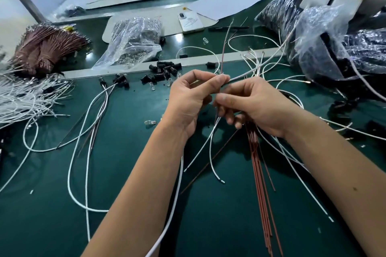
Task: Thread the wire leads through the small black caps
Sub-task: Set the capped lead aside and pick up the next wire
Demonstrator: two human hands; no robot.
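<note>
at frame centre the left hand [189,98] pinches a white wire lead [242,76] running toward the upper right; the right hand [250,103], touching it, pinches leads hanging down. loose black caps [165,70] lie on the counter [125,173] just above, nearer the left hand.

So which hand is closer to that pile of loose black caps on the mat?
Left. The left hand sits just below-right of the black caps; the right hand is farther right, beyond the left.
</note>
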